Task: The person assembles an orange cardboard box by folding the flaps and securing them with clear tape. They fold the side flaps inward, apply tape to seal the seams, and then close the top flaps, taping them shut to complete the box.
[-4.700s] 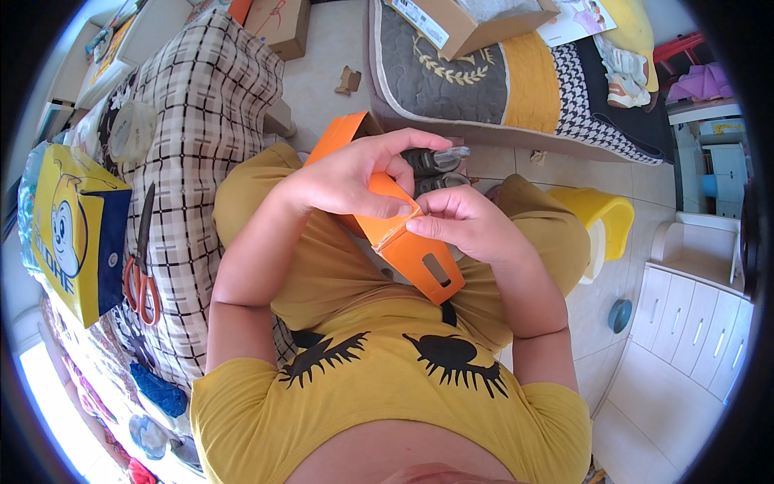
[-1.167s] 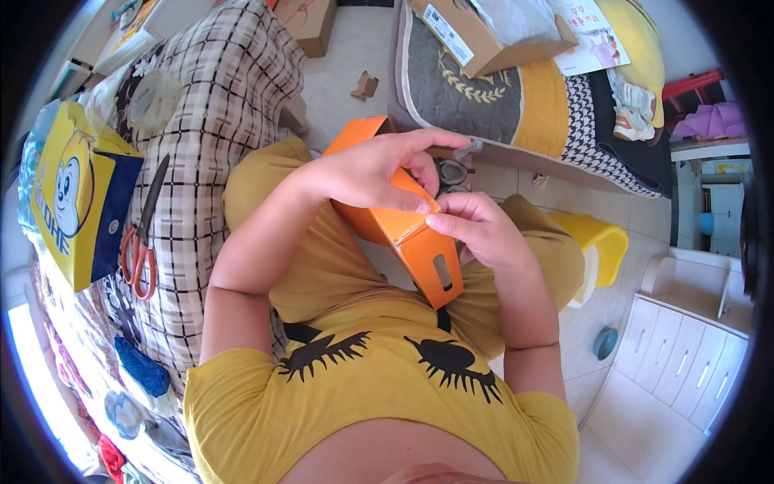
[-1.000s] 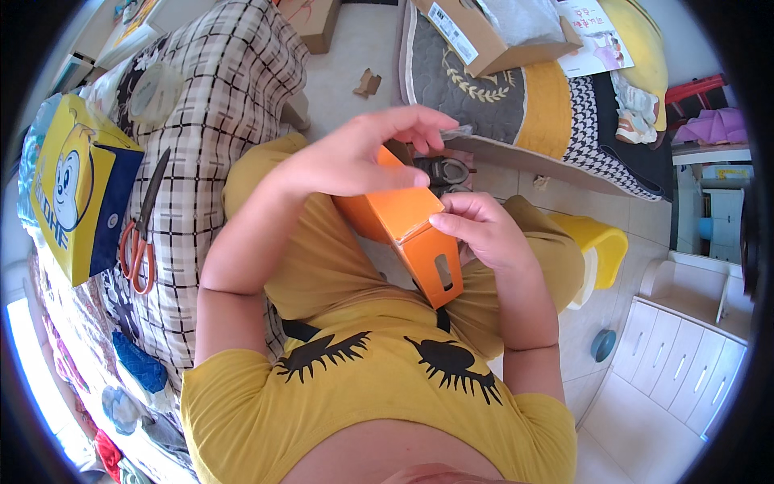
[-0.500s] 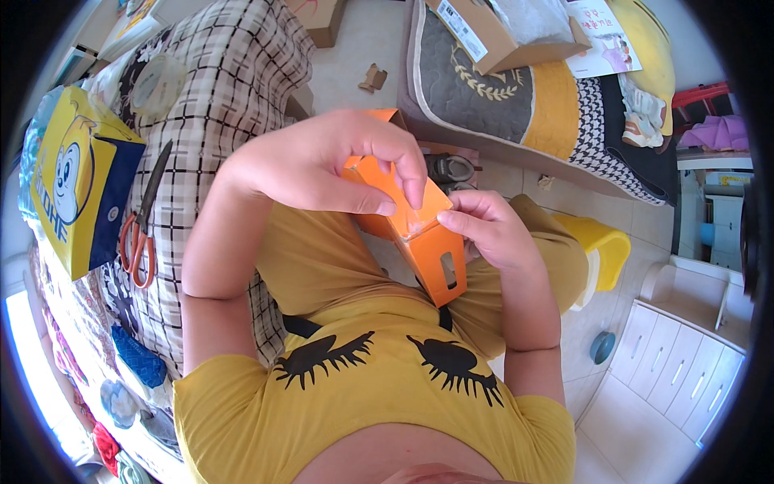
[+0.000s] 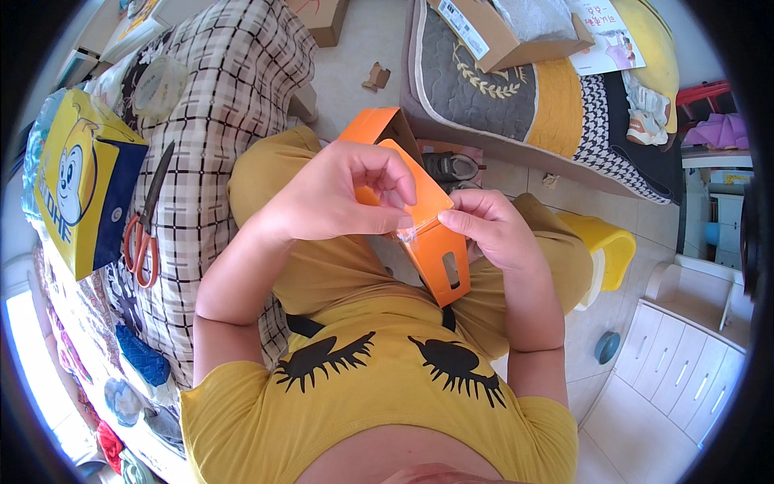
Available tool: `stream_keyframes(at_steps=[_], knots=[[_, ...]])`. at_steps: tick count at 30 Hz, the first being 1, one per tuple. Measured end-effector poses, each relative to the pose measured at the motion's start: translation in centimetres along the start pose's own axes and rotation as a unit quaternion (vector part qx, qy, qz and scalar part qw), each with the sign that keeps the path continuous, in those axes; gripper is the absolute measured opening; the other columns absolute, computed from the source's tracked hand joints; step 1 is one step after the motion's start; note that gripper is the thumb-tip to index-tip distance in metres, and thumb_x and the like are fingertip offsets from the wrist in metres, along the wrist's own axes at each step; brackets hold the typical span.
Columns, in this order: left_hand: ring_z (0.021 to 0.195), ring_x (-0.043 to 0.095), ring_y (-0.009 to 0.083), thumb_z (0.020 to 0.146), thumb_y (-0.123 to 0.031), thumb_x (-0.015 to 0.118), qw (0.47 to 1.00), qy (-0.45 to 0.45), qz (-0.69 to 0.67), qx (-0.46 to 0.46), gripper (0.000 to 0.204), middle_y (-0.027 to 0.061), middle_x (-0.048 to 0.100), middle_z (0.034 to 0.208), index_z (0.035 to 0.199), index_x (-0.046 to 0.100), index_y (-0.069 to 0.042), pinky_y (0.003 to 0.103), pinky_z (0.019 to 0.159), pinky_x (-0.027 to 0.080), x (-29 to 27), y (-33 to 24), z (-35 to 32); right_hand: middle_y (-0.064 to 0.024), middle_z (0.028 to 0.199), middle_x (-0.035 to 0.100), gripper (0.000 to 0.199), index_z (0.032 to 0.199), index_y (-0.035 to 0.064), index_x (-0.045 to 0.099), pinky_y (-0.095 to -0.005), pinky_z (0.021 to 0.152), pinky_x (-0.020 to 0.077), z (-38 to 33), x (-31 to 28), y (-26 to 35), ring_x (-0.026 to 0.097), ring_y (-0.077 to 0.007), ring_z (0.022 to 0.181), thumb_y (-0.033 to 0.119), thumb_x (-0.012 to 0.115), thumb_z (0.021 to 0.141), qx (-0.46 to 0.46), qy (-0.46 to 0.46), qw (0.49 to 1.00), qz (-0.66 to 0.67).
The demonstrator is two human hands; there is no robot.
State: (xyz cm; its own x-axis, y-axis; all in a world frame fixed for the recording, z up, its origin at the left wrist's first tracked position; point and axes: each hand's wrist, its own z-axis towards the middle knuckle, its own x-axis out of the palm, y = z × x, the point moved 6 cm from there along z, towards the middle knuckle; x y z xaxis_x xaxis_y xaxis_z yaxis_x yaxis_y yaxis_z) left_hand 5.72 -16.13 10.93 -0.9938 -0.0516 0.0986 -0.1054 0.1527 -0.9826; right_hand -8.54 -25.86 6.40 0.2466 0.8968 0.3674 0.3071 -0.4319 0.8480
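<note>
An orange cardboard box (image 5: 435,256) with a cut-out handle slot stands tilted over my lap, its far end open onto a brown inside. My right hand (image 5: 492,226) grips the box's right edge, thumb on the outside and fingers mostly hidden behind it. Over the box's left edge, my left hand (image 5: 343,194) has its thumb and curled fingers drawn together in a pinch. Just below that thumb, a shiny, crumpled clear bit (image 5: 406,235), like tape, shows on the box edge. Whatever the pinch holds is too small to make out.
On the checked bedspread (image 5: 234,73) at my left lie orange-handled scissors (image 5: 143,234), beside a yellow and blue box (image 5: 85,185). A grey shoe (image 5: 450,167) sits beyond my lap. A yellow stool (image 5: 601,250) stands at right, and an open brown carton (image 5: 516,36) lies far right.
My left hand has come down and nearer to me from above the box, its fingers curling closer to the thumb. My right hand keeps its grip on the box edge.
</note>
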Motion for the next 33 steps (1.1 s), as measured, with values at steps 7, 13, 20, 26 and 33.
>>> stream_keyframes(at_steps=[7, 13, 20, 26, 33], knots=[[0.079, 0.061, 0.0117, 0.084, 0.006, 0.059, 0.991, 0.083, 0.104, 0.029, 0.007, 0.0045, 0.063, 0.087, 0.09, 0.06, 0.002, 0.024, 0.073, 0.049, 0.6, -2.0, 0.9, 0.0039, 0.084, 0.062, 0.017, 0.095, -0.0003, 0.065, -0.0189, 0.066, 0.0433, -0.1, 0.1, 0.1, 0.052, -0.0011, 0.075, 0.016, 0.06, 0.093, -0.002, -0.011, 1.0, -0.011], [0.08, 0.063, 0.0171, 0.084, 0.005, 0.054, 0.938, 0.21, 0.268, 0.059, 0.014, 0.0072, 0.063, 0.087, 0.093, 0.061, -0.001, 0.027, 0.072, 0.05, 1.7, -3.3, 2.8, 0.005, 0.084, 0.061, 0.018, 0.097, -0.0003, 0.064, -0.0184, 0.066, 0.0421, -0.1, 0.0, 0.1, 0.051, -0.0007, 0.076, 0.016, 0.06, 0.094, -0.011, -0.011, 0.999, -0.027], [0.079, 0.064, 0.0219, 0.084, 0.005, 0.051, 0.927, 0.244, 0.283, 0.038, 0.024, 0.0095, 0.063, 0.085, 0.107, 0.056, -0.004, 0.032, 0.071, 0.05, 2.5, -3.0, 3.9, 0.0008, 0.092, 0.064, 0.02, 0.103, -0.0017, 0.064, -0.0214, 0.073, 0.0456, 0.1, 0.1, 0.0, 0.056, -0.0036, 0.083, 0.016, 0.058, 0.095, -0.057, -0.008, 0.998, -0.016], [0.078, 0.062, 0.0219, 0.084, 0.004, 0.051, 0.919, 0.235, 0.314, 0.047, 0.031, 0.0096, 0.061, 0.083, 0.113, 0.051, -0.005, 0.032, 0.069, 0.048, 2.7, -3.1, 4.2, -0.0013, 0.095, 0.065, 0.021, 0.105, -0.0027, 0.063, -0.0228, 0.078, 0.0463, 0.2, 0.0, 0.0, 0.057, -0.0047, 0.086, 0.015, 0.058, 0.095, -0.059, 0.004, 0.998, -0.038], [0.075, 0.059, 0.0205, 0.085, 0.004, 0.052, 0.918, 0.228, 0.319, 0.051, 0.03, 0.0082, 0.06, 0.082, 0.114, 0.049, -0.005, 0.03, 0.067, 0.047, 3.0, -3.1, 4.3, -0.0016, 0.096, 0.065, 0.02, 0.106, -0.0026, 0.063, -0.023, 0.079, 0.0459, 0.0, 0.1, 0.1, 0.056, -0.005, 0.087, 0.014, 0.057, 0.095, -0.057, 0.009, 0.998, -0.035]])
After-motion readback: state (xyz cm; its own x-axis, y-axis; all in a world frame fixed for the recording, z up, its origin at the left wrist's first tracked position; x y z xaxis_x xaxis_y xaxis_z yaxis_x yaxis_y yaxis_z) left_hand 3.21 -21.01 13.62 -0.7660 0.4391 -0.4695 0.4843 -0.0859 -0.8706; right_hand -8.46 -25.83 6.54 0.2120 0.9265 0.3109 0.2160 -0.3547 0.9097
